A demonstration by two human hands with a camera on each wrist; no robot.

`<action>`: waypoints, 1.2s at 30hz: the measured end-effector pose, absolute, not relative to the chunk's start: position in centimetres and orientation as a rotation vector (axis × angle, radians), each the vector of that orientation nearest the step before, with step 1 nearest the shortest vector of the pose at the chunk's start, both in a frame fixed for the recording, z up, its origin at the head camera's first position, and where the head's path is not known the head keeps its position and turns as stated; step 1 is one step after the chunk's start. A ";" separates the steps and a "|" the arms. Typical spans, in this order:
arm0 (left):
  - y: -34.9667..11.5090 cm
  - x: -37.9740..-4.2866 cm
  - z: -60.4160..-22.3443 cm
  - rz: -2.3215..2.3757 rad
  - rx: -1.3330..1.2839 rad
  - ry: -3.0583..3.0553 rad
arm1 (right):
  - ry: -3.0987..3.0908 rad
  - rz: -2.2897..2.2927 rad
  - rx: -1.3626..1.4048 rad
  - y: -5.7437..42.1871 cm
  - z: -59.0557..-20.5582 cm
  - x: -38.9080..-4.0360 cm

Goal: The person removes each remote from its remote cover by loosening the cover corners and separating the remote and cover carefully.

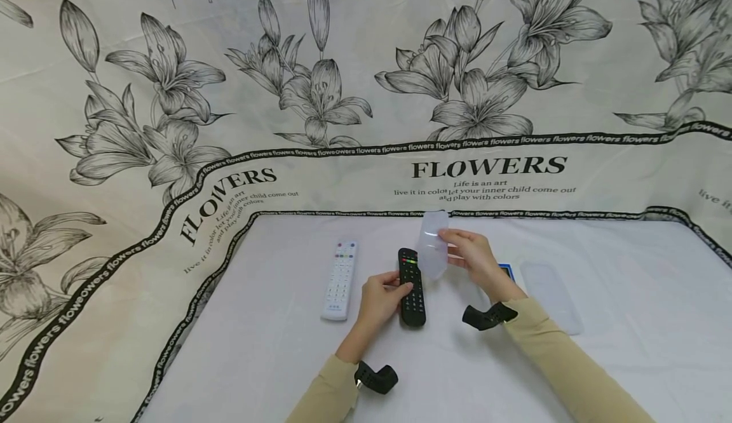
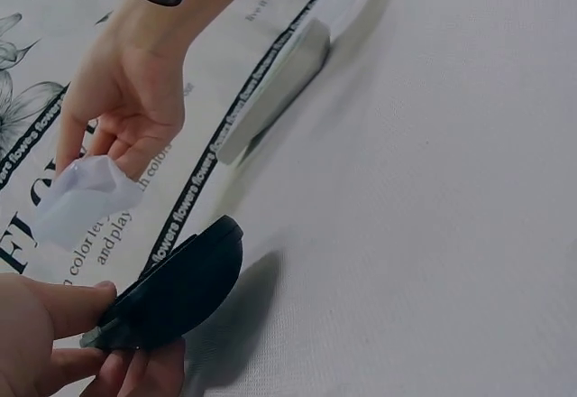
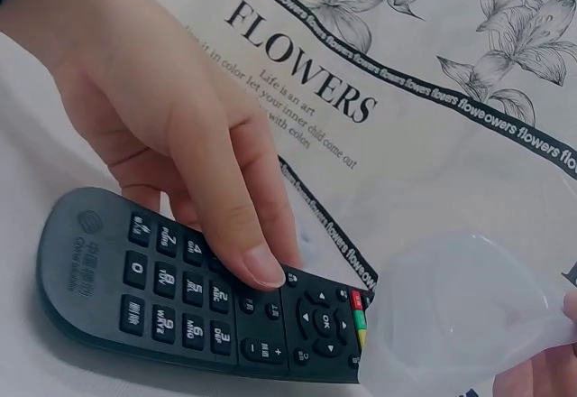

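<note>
A raised black remote (tilted) just beside a translucent sleeve.

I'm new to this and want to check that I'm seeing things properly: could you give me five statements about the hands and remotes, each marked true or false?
1. The left hand holds the black remote. True.
2. The right hand holds the white remote. False: it pinches a translucent cover, and the white remote lies on the table.
3. The cover wraps the whole black remote. False: the number keys are uncovered.
4. In the head view, the white remote is left of the black one. True.
5. All keys on the black remote are black. False: it has a few coloured ones, including a red key.
</note>
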State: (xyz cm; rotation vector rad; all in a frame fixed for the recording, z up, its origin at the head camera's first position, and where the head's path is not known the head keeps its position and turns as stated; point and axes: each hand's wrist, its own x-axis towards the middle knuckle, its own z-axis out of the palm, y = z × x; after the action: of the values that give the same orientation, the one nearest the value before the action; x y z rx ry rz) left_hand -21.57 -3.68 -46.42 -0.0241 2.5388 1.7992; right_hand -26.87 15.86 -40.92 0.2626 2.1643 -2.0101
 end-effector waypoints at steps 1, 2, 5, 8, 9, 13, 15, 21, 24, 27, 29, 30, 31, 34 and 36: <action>-3.7 -21.7 -46.4 1.790 -0.029 2.547 | 2.162 -2.011 0.263 15.8 -40.9 -26.8; -3.7 -21.8 -46.4 1.782 -0.038 2.550 | 2.158 -2.014 0.264 15.8 -41.0 -26.8; -3.6 -22.0 -46.4 1.747 -0.059 2.576 | 2.148 -2.022 0.265 15.9 -41.0 -26.7; -3.5 -22.1 -46.4 1.699 -0.079 2.632 | 2.138 -2.038 0.261 15.9 -41.0 -26.6; -3.5 -22.1 -46.4 1.675 -0.085 2.665 | 2.134 -2.044 0.260 15.9 -41.0 -26.6; -3.5 -22.1 -46.3 1.582 -0.094 2.797 | 2.130 -2.048 0.256 15.8 -41.1 -26.5; -3.6 -22.1 -46.3 1.554 -0.092 2.836 | 2.133 -2.043 0.259 15.8 -41.1 -26.4; -3.6 -22.1 -46.2 1.532 -0.087 2.848 | 2.126 -2.034 0.278 15.7 -41.3 -26.4; -3.6 -22.1 -46.1 1.523 -0.091 2.850 | 2.118 -2.039 0.282 15.7 -41.3 -26.3; -3.6 -22.1 -46.0 1.511 -0.094 2.857 | 2.111 -2.046 0.288 15.7 -41.3 -26.3; -3.6 -22.0 -45.9 1.508 -0.100 2.853 | 2.109 -2.052 0.290 15.7 -41.3 -26.2; -3.6 -22.0 -45.9 1.504 -0.102 2.851 | 2.108 -2.056 0.290 15.6 -41.3 -26.2; -3.6 -22.0 -45.8 1.497 -0.104 2.855 | 2.108 -2.057 0.289 15.6 -41.3 -26.2; -3.6 -21.9 -45.6 1.461 -0.101 2.871 | 2.106 -2.065 0.283 15.6 -41.2 -26.0; -3.6 -21.9 -45.5 1.461 -0.069 2.872 | 2.095 -2.076 0.283 15.5 -41.1 -25.9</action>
State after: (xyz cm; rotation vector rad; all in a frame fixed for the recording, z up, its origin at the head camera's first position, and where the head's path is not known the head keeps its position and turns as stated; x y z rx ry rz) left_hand -21.87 -3.63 -45.46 -0.0693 2.8717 1.4607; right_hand -25.92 15.54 -41.13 0.2834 2.0952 -2.0755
